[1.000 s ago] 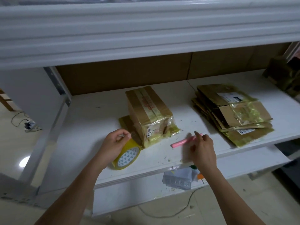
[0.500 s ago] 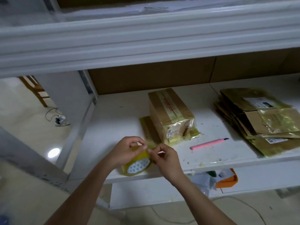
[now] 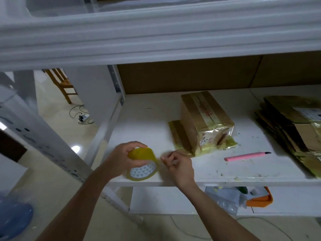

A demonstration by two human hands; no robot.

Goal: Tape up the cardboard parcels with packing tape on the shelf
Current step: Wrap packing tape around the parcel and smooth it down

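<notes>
A person's left hand (image 3: 119, 158) grips a roll of yellow packing tape (image 3: 143, 164) at the white shelf's (image 3: 147, 122) front edge. The right hand (image 3: 178, 164), fingers curled, pinches just beside the roll. A taped cardboard parcel (image 3: 205, 120) and pink utility knife (image 3: 246, 156) lie beyond.

The scene is dim and greenish, softly lit from above. A bright lamp reflection (image 3: 75, 149) glares on the glossy floor left of the shelf (image 3: 147, 122). The upper shelf beam (image 3: 156, 40) bows from wide-angle distortion and looks smeared. The right hand (image 3: 178, 165) is motion-blurred, its fingers indistinct. The shelf's back recess sits in shadow.
</notes>
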